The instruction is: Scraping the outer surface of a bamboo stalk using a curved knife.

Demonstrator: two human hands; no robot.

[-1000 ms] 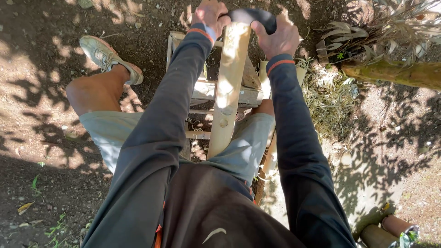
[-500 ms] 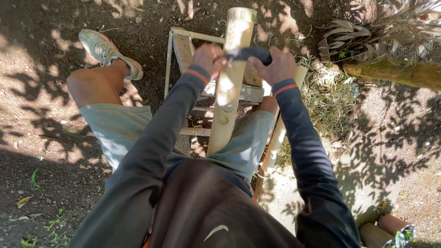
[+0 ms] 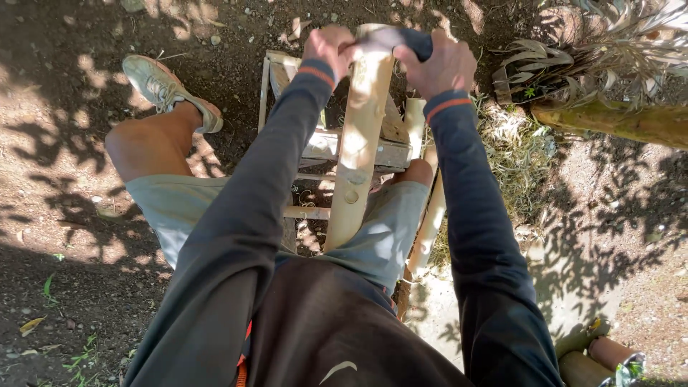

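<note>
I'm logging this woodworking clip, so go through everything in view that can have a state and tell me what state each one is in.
Pale peeled wooden pole: bark off, lying lengthwise on the bench between the knees.
Dark-handled two-handed blade: gripped at both ends, across the pole's far end.
Left hand: closed on a handle.
Right hand: closed on a handle.
Wooden slatted bench: upright, straddled.
Second pale pole: leaning beside the right leg.
</note>
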